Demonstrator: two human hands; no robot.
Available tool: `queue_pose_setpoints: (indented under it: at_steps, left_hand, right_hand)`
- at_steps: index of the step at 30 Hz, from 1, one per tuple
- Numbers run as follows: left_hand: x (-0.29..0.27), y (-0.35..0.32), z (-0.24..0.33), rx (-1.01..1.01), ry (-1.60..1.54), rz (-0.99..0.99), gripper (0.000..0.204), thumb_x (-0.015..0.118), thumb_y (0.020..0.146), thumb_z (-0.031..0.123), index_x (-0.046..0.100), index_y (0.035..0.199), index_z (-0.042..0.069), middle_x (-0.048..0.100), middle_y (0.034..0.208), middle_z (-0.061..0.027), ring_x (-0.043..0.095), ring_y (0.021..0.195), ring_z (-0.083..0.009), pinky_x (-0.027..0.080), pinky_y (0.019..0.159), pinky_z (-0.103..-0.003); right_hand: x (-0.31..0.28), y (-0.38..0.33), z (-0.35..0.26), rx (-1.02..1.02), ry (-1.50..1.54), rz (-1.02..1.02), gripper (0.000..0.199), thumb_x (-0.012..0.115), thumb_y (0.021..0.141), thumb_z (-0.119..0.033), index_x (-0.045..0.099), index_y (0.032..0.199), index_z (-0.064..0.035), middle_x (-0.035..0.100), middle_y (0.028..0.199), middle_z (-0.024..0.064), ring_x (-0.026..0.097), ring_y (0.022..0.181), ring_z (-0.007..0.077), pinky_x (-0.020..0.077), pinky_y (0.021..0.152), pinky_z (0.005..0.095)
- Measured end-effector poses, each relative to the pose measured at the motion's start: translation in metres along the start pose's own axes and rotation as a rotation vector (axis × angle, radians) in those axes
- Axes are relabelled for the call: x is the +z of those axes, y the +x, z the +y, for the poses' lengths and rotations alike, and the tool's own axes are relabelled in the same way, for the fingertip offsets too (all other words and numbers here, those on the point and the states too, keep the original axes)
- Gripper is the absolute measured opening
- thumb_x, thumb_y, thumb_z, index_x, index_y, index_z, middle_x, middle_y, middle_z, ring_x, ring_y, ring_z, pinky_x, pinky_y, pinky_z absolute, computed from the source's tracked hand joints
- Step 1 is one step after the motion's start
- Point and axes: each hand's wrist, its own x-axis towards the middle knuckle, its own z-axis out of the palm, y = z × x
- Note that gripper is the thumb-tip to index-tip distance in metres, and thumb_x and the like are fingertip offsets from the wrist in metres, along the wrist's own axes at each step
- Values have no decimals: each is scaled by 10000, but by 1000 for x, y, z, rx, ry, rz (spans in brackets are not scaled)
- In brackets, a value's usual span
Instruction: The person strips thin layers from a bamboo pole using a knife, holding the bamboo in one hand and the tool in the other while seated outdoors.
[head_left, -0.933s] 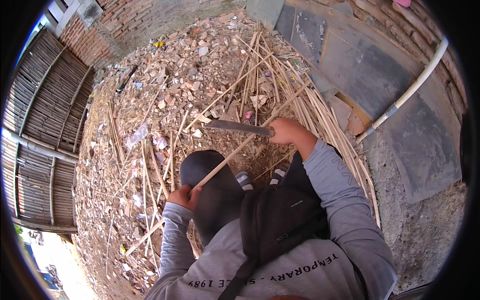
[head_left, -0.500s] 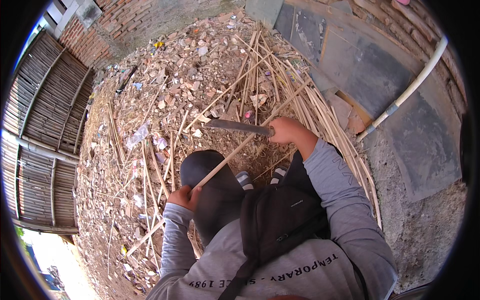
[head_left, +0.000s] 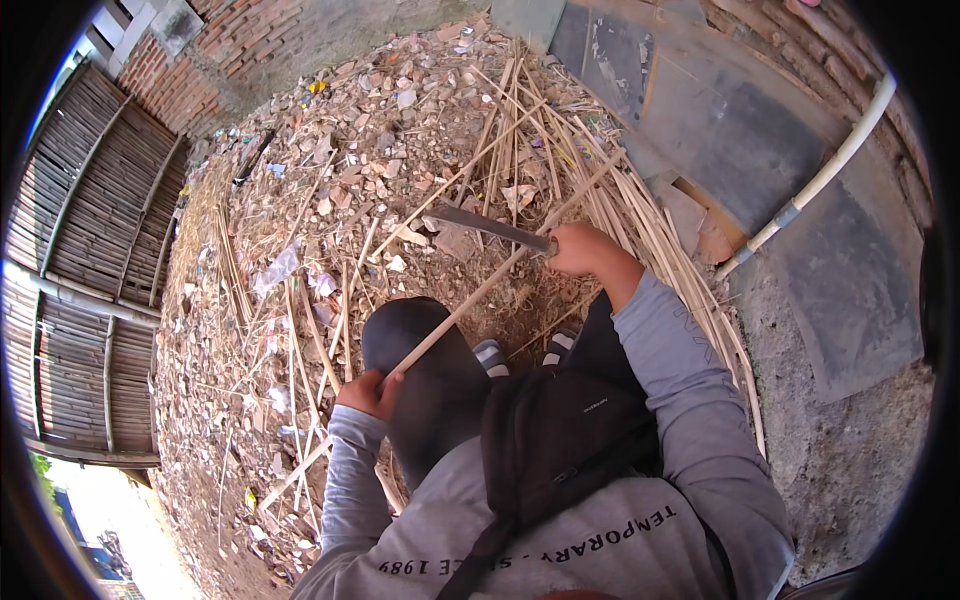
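A long, pale bamboo strip point(head_left: 452, 318) runs slantwise across my left knee, from the lower left to the far right. My left hand point(head_left: 370, 394) is closed round it beside that knee. In my right hand point(head_left: 581, 250) is the handle of a machete point(head_left: 486, 224), its dark blade pointing left and lying across the strip. The blade appears to touch the strip close to the handle; the handle itself is mostly hidden by my fingers.
Many cut bamboo strips point(head_left: 640, 215) lie piled at the right, and a few more lie at the left. Rubble point(head_left: 350, 150) and litter cover the ground. A bamboo fence point(head_left: 85, 250) stands left, a brick wall point(head_left: 260, 50) far left, dark panels point(head_left: 740, 130) and a pale pole point(head_left: 835, 165) right.
The machete blade has tilted, its tip rising slightly farther away and to the right. My right hand has shifted a little right. My left hand keeps its hold on the bamboo strip.
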Motion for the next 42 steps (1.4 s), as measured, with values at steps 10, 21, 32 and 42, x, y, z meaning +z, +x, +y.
queue_pose_setpoints:
  at_steps: [10, 21, 32, 42]
  left_hand:
    - [-1, 0, 0, -11, -48, -9, 471, 612, 848, 466, 572, 674, 30, 550, 556, -186, 584, 559, -389, 452, 518, -442]
    - [-9, 1, -10, -73, -84, -126, 496, 572, 866, 511, 621, 776, 26, 595, 644, -192, 615, 660, -386, 486, 622, -437]
    - [-20, -3, -9, -119, -112, -244, 528, 560, 853, 552, 640, 833, 30, 610, 661, -202, 631, 695, -393, 507, 656, -451]
    - [-23, -4, -9, -56, -114, -241, 496, 552, 858, 523, 653, 813, 40, 632, 683, -190, 634, 701, -390, 518, 693, -463]
  right_hand:
    - [-3, 1, 2, -49, 39, 69, 349, 719, 697, -330, 672, 900, -50, 657, 843, 194, 632, 831, 368, 500, 749, 451]
    - [-8, -7, -19, -22, 82, 22, 274, 684, 709, -252, 658, 869, -30, 646, 818, 191, 635, 799, 350, 490, 716, 440]
    - [8, 1, -17, -137, 78, 77, 293, 688, 708, -210, 637, 889, 15, 624, 797, 229, 625, 794, 386, 481, 713, 438]
    - [16, 7, -8, -130, 42, 75, 186, 680, 710, -137, 589, 770, 13, 563, 632, 83, 583, 614, 234, 441, 597, 380]
